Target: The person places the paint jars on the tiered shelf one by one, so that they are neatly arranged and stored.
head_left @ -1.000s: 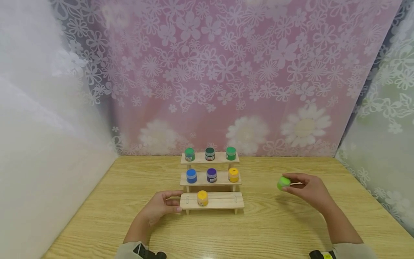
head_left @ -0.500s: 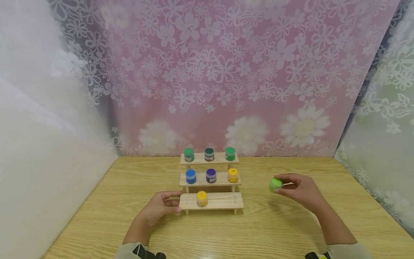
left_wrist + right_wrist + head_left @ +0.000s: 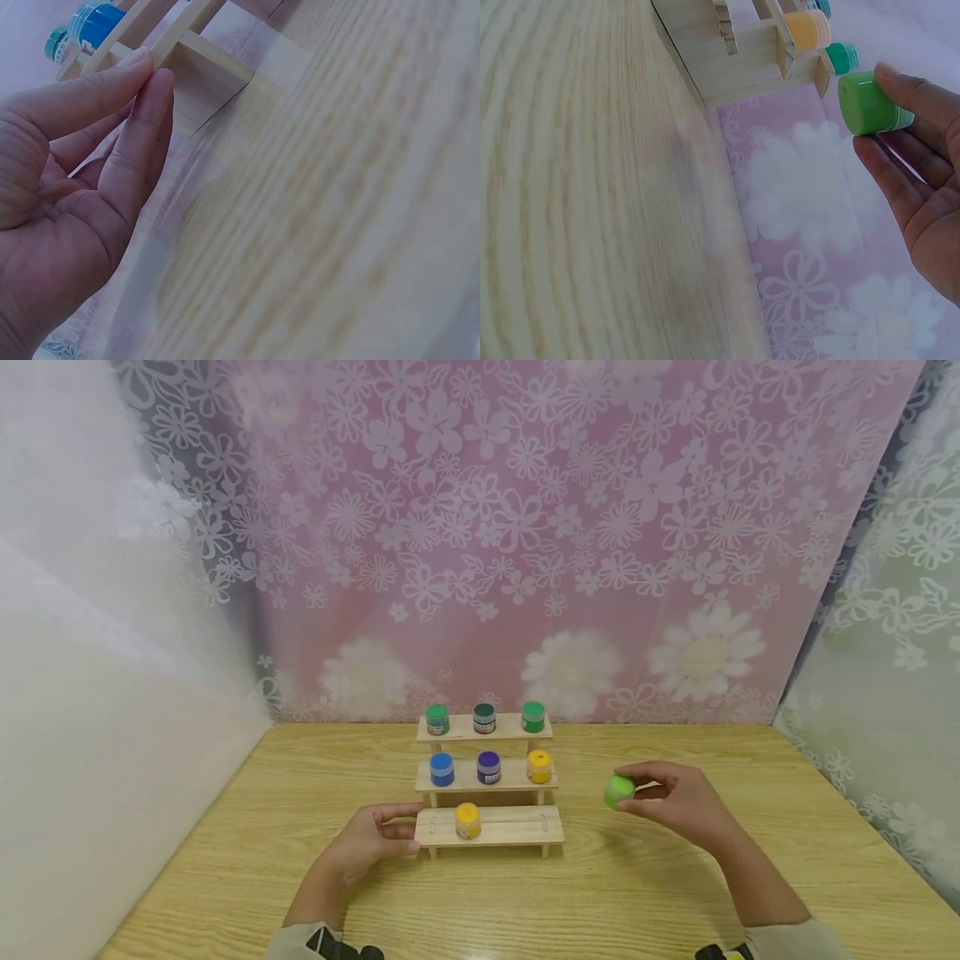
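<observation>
My right hand (image 3: 678, 802) pinches a light green paint jar (image 3: 618, 791) between thumb and fingers, above the table and to the right of a three-step wooden rack (image 3: 517, 835). In the right wrist view the green jar (image 3: 866, 105) is tilted, its base toward the camera. My left hand (image 3: 367, 843) grips the left end of the rack's lowest step; the left wrist view has thumb and fingertips on the edge of that step (image 3: 184, 34). A yellow paint jar (image 3: 468, 821) stands left of centre on this step.
On the middle step stand a blue jar (image 3: 442, 769), a purple jar (image 3: 488, 767) and another yellow jar (image 3: 538, 767). The top step bears three green jars, the middle one darker (image 3: 484, 718). A flowered pink sheet (image 3: 480, 568) hangs behind the wooden table (image 3: 300, 768).
My right hand has carried the light green jar leftward, closer to the rack. The left hand keeps its hold on the lowest step, and the jars on the rack stay in place.
</observation>
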The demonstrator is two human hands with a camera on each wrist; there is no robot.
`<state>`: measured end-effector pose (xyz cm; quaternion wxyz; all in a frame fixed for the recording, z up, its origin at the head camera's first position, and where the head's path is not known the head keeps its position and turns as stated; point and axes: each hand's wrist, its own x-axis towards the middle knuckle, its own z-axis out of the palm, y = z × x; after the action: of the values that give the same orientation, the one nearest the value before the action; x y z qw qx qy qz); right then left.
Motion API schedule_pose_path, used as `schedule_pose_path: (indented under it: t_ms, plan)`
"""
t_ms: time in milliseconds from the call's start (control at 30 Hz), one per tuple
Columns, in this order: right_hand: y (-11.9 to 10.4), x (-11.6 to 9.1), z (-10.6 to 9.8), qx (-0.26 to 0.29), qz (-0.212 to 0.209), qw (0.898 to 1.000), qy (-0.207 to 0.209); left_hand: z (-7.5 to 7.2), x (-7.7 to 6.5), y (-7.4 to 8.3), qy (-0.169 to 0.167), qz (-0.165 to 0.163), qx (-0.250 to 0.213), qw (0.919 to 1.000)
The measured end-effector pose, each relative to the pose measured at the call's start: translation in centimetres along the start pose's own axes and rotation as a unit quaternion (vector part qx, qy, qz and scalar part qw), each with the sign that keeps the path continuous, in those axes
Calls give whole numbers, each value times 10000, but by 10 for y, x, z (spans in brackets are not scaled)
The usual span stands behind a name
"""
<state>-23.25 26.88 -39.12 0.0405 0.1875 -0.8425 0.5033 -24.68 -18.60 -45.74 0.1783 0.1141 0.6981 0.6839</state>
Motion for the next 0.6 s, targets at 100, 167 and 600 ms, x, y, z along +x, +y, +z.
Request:
schedule_pose_path:
  t_ms: [100,167,600]
  plan:
    - [-2,2,4,82,-25,9999,-54,0,0,0,-13,-13,5,10000]
    - [-2,4,7,91,-86,9998,-126,0,0,1,-28,-19,-3,10000]
    - [-5,10,28,142,-703,9951,-680,1,-1,3,3,-67,44,10000]
